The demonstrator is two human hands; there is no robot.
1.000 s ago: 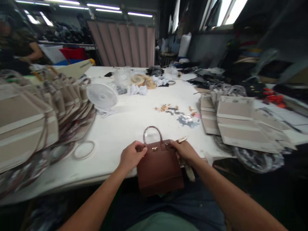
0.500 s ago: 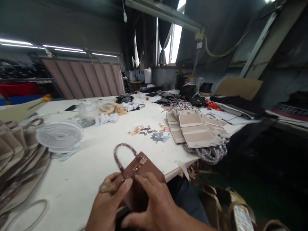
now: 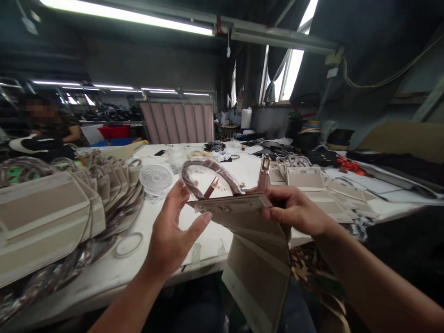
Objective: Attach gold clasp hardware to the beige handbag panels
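A beige bag panel [image 3: 258,259] with a wrapped brown handle [image 3: 211,173] hangs in the air in front of me, over the edge of the white table [image 3: 166,259]. My right hand [image 3: 294,210] grips its top edge on the right, beside a brown strap with a metal clasp [image 3: 265,171]. My left hand [image 3: 171,233] is at the panel's left end with its fingers spread, the thumb and fingertips touching the top edge and the handle.
A row of finished beige bags [image 3: 52,212] lies along the left. A small white fan [image 3: 155,179] stands mid-table, a loose ring handle [image 3: 129,244] near it. More beige panels [image 3: 308,178] are stacked at right. A seated person [image 3: 48,127] is far left.
The brown bag that both hands held low is gone from view. A beige panel with a handle is now held up higher. The camera has tilted up and swung back left.
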